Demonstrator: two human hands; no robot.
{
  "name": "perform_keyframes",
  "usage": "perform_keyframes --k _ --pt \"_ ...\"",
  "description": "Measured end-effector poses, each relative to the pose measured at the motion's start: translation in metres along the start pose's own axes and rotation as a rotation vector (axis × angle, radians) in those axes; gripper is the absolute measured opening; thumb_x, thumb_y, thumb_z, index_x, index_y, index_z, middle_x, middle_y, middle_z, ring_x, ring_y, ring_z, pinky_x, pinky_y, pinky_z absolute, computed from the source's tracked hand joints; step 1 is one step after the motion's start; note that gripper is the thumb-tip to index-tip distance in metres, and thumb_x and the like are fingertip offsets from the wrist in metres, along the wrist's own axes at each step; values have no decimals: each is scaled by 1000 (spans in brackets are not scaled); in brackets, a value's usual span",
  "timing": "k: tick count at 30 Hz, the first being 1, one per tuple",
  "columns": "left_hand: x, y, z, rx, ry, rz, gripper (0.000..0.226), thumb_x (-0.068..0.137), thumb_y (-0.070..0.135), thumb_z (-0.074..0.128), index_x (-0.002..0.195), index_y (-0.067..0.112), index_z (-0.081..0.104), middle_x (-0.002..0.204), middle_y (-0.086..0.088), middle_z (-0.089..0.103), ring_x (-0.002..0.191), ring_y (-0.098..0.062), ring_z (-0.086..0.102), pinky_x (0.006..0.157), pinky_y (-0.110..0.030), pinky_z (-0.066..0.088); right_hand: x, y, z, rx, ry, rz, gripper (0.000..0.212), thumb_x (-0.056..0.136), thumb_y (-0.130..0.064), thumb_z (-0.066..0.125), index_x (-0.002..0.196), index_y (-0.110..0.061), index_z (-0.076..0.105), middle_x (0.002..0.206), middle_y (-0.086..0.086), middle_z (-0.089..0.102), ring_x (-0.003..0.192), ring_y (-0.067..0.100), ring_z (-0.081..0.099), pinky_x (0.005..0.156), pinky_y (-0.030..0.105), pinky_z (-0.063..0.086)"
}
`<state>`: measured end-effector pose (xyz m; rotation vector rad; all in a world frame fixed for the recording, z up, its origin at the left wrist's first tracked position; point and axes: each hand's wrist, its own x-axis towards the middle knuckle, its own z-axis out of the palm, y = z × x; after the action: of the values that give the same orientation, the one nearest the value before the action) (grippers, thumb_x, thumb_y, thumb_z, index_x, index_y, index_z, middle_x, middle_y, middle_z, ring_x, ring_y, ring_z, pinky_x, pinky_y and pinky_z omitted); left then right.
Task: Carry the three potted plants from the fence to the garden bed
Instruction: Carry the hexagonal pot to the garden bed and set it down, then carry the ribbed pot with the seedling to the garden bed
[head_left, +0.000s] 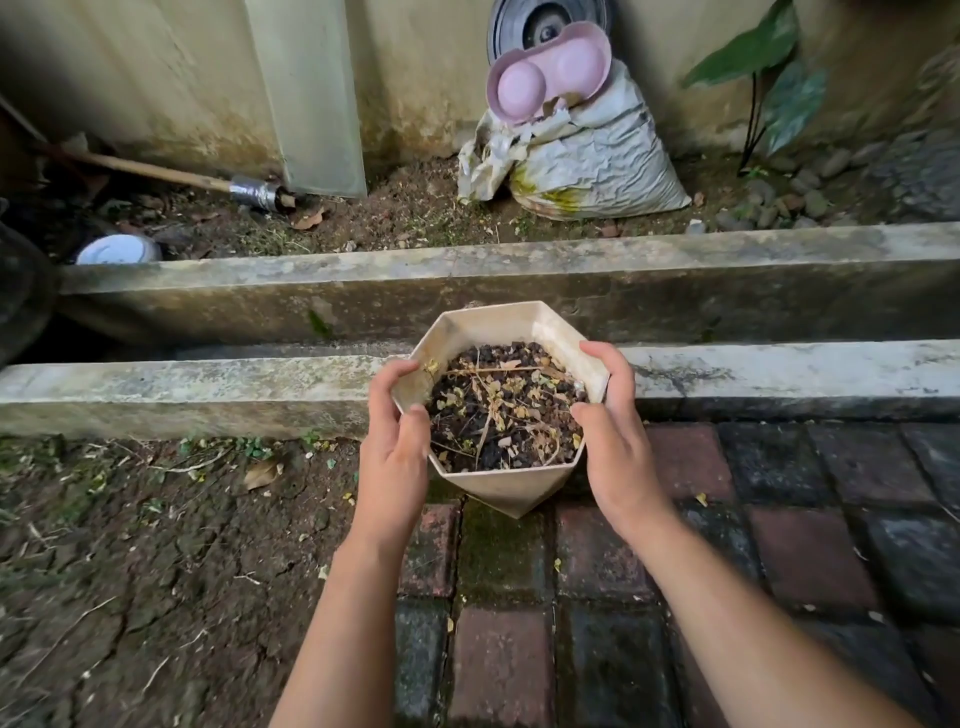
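Observation:
A cream hexagonal pot (511, 486) full of dark soil and dry, withered stems hangs in front of me above the brick paving. My left hand (397, 449) grips its left rim, thumb over the edge. My right hand (613, 431) clasps the right rim the same way. The pot sits just short of the near concrete curb (208, 382). Beyond a second concrete curb (311, 270) lies a soil bed (415, 208) along the wall. No other potted plant shows in this view.
A crumpled white sack (587, 161) with a pink double bowl (550, 73) on top leans on the wall. A wooden-handled tool (171, 174) lies at left, near a white lid (117, 249). A leafy plant (769, 67) and pebbles (789, 197) stand at right. Bare earth (130, 545) is at my left.

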<state>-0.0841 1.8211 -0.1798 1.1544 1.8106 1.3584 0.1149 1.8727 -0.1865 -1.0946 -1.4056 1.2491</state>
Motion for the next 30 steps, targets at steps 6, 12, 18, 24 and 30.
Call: perform_keyframes --k 6,12,18,24,30 --pt "-2 79 -38 521 -154 -69 50 97 26 75 143 29 57 156 -12 46 152 -38 32 125 -49 23 7 -55 -19 -498 -111 54 42 102 -7 60 142 -17 54 148 6 51 130 9 45 105 3 27" --pt "-10 231 -102 489 -383 -178 51 102 17 66 146 37 50 157 -12 42 151 -32 34 125 -54 28 -10 -210 -52 -642 -261 157 40 97 -2 65 133 -22 66 143 -6 51 136 7 44 115 20 26" --pt "-58 472 -129 293 -612 -42 49 100 13 70 132 44 50 137 8 57 133 -13 53 116 -38 42 -78 -479 -124 -696 -66 183 39 92 0 66 127 -15 71 130 -5 62 123 -9 47 109 0 28" --pt "-132 721 -122 63 -954 181 48 102 6 68 129 43 53 136 2 64 129 -8 60 106 -19 50 -189 -756 -206 -760 211 261 39 93 -5 68 131 -16 68 129 -9 60 124 3 52 108 4 30" --pt "-223 883 -83 -90 -1143 407 48 101 3 68 123 44 57 114 17 63 112 2 60 109 -55 51 -345 -927 -301 -955 518 368 38 91 -12 67 128 -19 71 122 -3 67 113 0 56 102 7 36"
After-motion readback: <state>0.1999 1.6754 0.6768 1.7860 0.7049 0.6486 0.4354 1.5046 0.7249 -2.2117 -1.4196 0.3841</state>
